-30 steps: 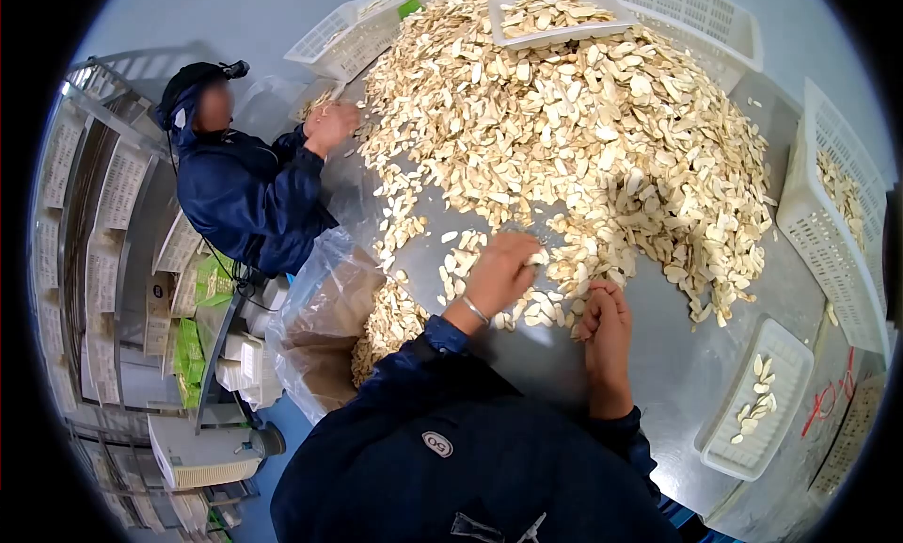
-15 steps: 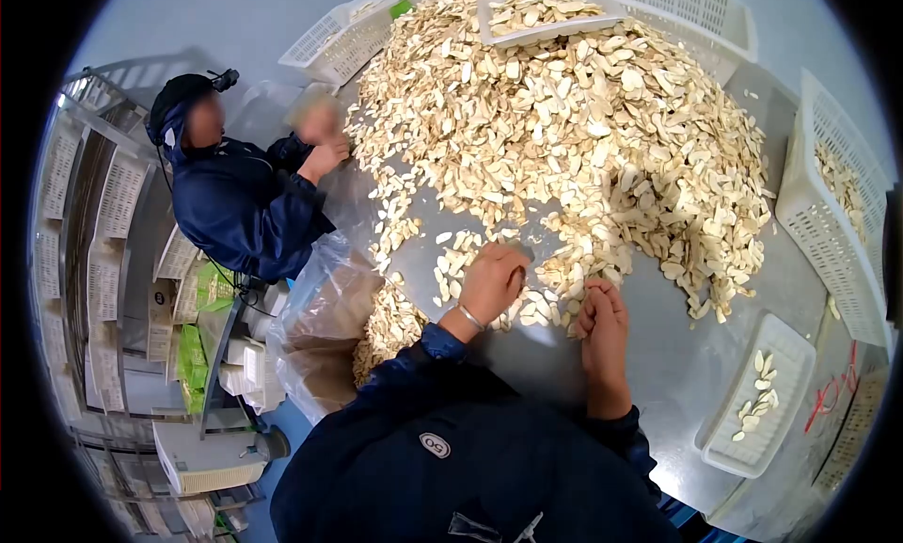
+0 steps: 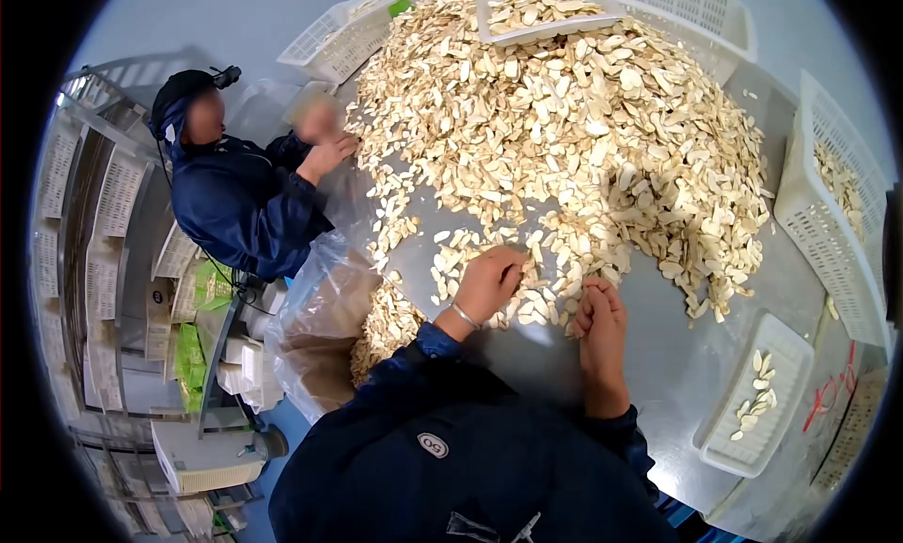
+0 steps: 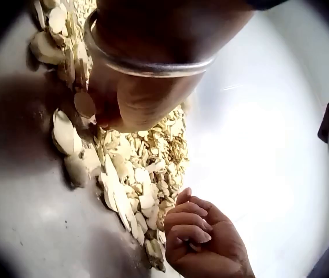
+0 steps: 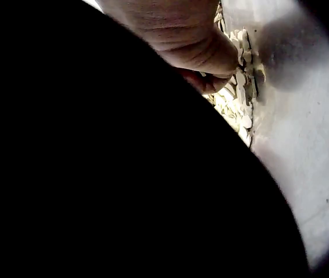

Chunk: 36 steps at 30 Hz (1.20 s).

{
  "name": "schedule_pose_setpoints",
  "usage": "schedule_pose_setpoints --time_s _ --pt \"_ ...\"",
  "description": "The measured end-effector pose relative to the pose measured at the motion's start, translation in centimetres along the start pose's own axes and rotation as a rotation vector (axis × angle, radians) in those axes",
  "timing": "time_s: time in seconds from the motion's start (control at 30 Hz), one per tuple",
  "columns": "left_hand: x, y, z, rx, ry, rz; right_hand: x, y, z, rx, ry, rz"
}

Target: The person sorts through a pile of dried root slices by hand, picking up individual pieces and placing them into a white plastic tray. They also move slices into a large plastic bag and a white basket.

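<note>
Pale dried slices lie in a big heap on the metal table, with a thinner spread in front of me. My left hand, with a metal bracelet at the wrist, is over the near edge of this spread. Its fingertips reach down among the slices; I cannot tell whether they hold one. In the left wrist view a shaded slice shows right beside the hand. My right hand stays at the right end of the spread, fingers curled in toward the palm and no slice visible between them.
A white tray with several slices lies at the right. White baskets stand around the table, and a shallow tub of slices rests on the heap. A plastic-lined bag of slices is at my left. Another person works across the left corner.
A pale slice seen at my left fingertips one second ago no longer shows there. That hand has shifted slightly back and left. My right hand has hardly moved. The other person's hands shifted.
</note>
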<state>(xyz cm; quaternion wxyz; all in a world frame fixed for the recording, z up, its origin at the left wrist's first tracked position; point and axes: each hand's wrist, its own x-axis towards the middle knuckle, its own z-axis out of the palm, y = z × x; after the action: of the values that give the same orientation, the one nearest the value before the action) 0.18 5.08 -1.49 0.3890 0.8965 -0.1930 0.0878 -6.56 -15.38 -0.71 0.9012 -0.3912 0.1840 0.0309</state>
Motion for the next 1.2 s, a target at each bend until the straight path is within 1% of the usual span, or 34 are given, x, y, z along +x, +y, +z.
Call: schedule_pose_setpoints --time_s 0.1,0.13,0.23,0.33,0.43,0.53,0.63,0.73,0.83,0.87,0.97,1.1,1.13,1.2 --pt "-0.1 0.1 -0.6 0.122 -0.008 -0.072 -0.1 -0.3 0.0 -0.007 -0.004 -0.006" --pt "0.0 -0.1 -0.5 0.159 -0.002 -0.059 0.0 -0.2 -0.1 -0.007 -0.006 -0.011" --pt "0.4 0.6 0.1 0.113 0.042 0.083 0.1 0.1 -0.2 -0.005 -0.009 -0.015" --pt "1.0 0.7 0.8 0.132 0.016 0.137 0.2 0.1 -0.2 -0.003 -0.011 -0.020" --pt "1.9 0.6 1.1 0.222 -0.051 0.033 0.1 0.1 -0.2 -0.002 -0.012 -0.015" --pt "3.1 1.2 1.6 0.228 0.060 0.126 0.1 0.1 -0.3 -0.003 -0.009 -0.013" --pt "4.4 1.7 3.0 0.196 0.091 0.244 0.2 0.2 -0.2 -0.011 0.000 -0.014" --pt "4.7 2.1 3.8 0.177 -0.019 0.224 0.1 -0.1 -0.4 -0.015 -0.018 -0.005" --pt "4.5 1.2 3.6 0.183 -0.132 0.165 0.1 -0.2 -0.5 0.000 -0.032 0.004" --pt "4.2 0.9 3.4 0.154 -0.083 0.178 0.2 -0.2 -0.5 0.008 -0.034 0.007" --pt "3.1 -0.4 2.6 0.062 -0.030 0.102 0.0 -0.3 -0.1 0.005 -0.012 0.002" --pt "2.2 1.2 0.1 -0.065 -0.087 -0.177 0.1 0.0 -0.1 0.001 -0.007 -0.007" --pt "1.9 0.3 0.0 -0.056 -0.064 -0.111 0.1 -0.1 -0.1 0.002 -0.001 -0.004" --pt "1.7 -0.2 -0.4 0.033 -0.025 -0.055 0.1 -0.2 -0.1 0.008 0.005 -0.001"
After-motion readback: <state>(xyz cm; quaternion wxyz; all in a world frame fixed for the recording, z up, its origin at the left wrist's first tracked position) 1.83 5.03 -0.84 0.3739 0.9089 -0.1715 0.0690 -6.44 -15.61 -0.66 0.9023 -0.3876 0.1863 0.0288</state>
